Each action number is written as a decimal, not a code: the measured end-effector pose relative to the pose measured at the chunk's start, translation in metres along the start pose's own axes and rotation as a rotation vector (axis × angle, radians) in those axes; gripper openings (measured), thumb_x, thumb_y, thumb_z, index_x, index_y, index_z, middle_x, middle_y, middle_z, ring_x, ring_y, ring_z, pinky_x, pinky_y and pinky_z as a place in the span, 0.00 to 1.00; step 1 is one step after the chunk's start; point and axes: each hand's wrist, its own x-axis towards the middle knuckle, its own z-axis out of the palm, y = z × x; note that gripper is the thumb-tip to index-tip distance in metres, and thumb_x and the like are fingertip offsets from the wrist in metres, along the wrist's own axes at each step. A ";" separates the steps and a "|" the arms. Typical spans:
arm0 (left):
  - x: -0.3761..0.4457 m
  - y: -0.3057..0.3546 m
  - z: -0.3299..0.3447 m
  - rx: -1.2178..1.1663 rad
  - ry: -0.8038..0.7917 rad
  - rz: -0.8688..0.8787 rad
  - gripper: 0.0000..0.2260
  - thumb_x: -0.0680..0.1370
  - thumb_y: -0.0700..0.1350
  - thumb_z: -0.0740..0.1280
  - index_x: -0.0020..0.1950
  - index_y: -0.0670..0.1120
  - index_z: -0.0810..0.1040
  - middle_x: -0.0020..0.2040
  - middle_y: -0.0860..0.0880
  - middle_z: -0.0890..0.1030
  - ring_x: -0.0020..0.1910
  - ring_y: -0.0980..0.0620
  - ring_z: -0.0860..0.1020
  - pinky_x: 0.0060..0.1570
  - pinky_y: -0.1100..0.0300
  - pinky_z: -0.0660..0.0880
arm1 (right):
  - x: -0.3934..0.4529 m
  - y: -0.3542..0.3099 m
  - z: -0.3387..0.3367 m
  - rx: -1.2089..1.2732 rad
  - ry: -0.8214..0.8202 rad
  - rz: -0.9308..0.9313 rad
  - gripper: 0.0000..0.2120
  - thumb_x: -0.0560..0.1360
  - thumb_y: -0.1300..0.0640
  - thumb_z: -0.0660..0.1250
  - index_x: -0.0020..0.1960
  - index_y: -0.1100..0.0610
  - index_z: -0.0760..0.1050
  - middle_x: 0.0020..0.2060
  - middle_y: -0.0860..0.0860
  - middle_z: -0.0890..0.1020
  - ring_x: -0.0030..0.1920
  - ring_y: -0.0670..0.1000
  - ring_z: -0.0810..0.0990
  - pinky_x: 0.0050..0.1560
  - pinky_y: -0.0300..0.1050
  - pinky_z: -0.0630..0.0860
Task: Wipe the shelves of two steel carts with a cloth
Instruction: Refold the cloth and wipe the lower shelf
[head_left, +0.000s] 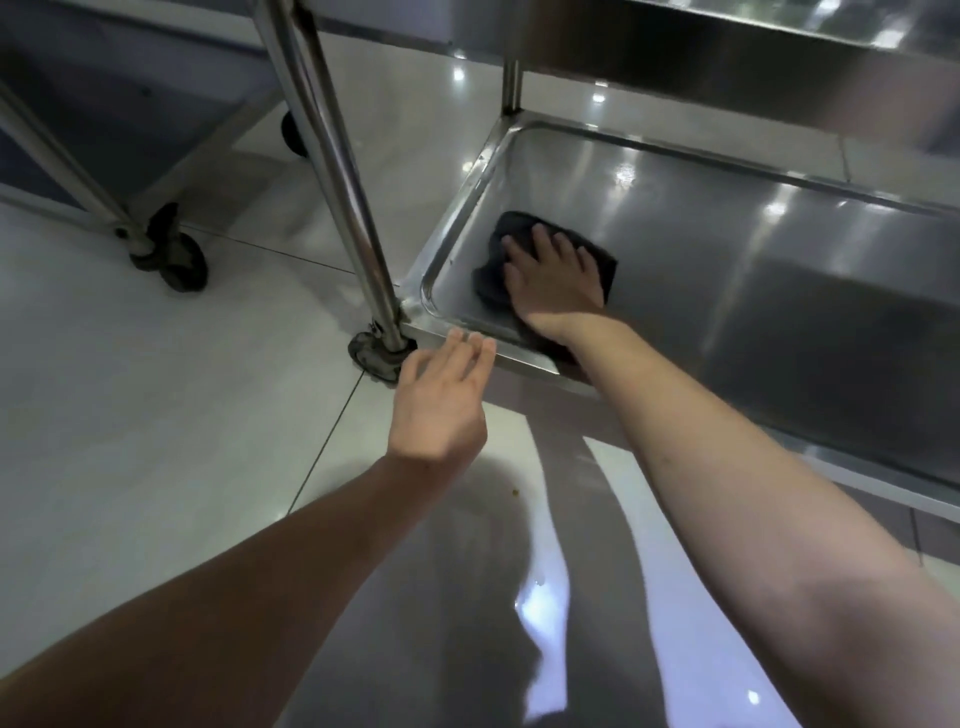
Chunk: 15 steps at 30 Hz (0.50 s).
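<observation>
On one cart's bottom shelf (727, 249), right hand (553, 280) flat on one dark cloth (496, 260); left hand (441, 400) seemingly hovers, fingers straight.

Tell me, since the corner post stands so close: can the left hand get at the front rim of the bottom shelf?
Probably yes. The left hand hovers open just before the front rim, its fingertips about at the edge. The corner post stands to its left, not between them.

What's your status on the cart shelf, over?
Right hand flat on dark cloth, pressing it on bottom shelf. Left hand open by shelf's front rim, holding nothing. Nothing else on shelf in view.
</observation>
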 end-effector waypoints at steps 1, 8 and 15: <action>-0.001 0.000 0.000 -0.016 0.003 -0.007 0.32 0.70 0.40 0.57 0.76 0.46 0.71 0.73 0.50 0.74 0.76 0.50 0.68 0.64 0.51 0.62 | -0.005 -0.010 0.003 -0.011 -0.021 -0.078 0.25 0.86 0.41 0.46 0.83 0.37 0.54 0.86 0.48 0.48 0.85 0.53 0.47 0.81 0.56 0.44; -0.005 0.009 0.008 -0.132 0.033 -0.068 0.35 0.69 0.36 0.63 0.77 0.48 0.67 0.76 0.52 0.70 0.79 0.53 0.62 0.65 0.49 0.62 | 0.023 0.008 -0.002 -0.007 -0.021 -0.197 0.24 0.86 0.40 0.47 0.82 0.35 0.57 0.85 0.46 0.52 0.84 0.52 0.51 0.81 0.54 0.46; -0.007 0.010 0.027 -0.149 0.139 -0.095 0.32 0.74 0.36 0.63 0.79 0.49 0.65 0.78 0.52 0.67 0.81 0.54 0.56 0.76 0.48 0.56 | 0.074 -0.012 0.000 0.039 0.062 -0.168 0.23 0.86 0.41 0.49 0.80 0.37 0.64 0.84 0.51 0.58 0.82 0.57 0.56 0.81 0.58 0.49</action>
